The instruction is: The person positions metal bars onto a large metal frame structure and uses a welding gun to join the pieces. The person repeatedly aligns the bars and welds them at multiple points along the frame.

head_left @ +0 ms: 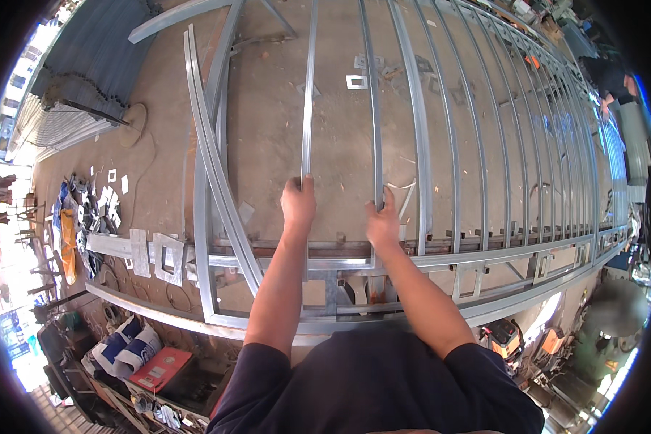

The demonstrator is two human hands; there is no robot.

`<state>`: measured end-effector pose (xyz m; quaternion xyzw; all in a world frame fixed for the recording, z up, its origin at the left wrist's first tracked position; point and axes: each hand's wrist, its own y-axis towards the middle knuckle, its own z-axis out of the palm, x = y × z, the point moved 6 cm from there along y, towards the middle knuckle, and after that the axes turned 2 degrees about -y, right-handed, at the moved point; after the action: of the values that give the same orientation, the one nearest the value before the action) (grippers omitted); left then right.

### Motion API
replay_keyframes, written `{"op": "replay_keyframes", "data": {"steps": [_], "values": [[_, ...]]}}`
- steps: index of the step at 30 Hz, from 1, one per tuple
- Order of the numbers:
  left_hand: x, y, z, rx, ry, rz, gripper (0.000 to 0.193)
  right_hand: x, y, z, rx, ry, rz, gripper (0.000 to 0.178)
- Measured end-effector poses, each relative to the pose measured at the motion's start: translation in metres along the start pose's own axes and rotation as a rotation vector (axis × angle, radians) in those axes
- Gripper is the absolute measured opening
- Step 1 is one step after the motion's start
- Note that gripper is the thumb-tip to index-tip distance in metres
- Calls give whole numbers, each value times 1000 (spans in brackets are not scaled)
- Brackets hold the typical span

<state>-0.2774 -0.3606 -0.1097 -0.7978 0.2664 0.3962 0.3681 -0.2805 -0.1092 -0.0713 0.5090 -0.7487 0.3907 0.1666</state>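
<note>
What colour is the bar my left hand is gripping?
Silvery grey bare metal bar, seen in the head view.

Red box lower left; square metal plates on floor; orange cloth far left.

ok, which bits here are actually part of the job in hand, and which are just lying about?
In hand:
left hand gripping a loose steel bar
right hand on the next steel bar
steel gate frame laid flat, bars running across it

Lying about:
square metal plates on the ground
red box
bent steel strips at the left
orange machine
</note>
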Motion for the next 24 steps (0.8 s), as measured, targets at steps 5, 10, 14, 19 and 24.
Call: {"op": "replay_keyframes", "data": {"steps": [5,10,14,19,24], "values": [[0,8,7,-13,11,14,51,7,13,16,6,-77,38,67],[5,17,17,-6,39,75,48,-16,46,27,-86,-65,-199,61],[-32,27,24,79,35,37,46,7,57,5,99,-47,-171,58],[3,46,56,77,78,14,52,9,61,14,48,-67,-154,58],[6,50,68,116,-4,16,43,7,64,17,-39,-86,-257,51]]}}
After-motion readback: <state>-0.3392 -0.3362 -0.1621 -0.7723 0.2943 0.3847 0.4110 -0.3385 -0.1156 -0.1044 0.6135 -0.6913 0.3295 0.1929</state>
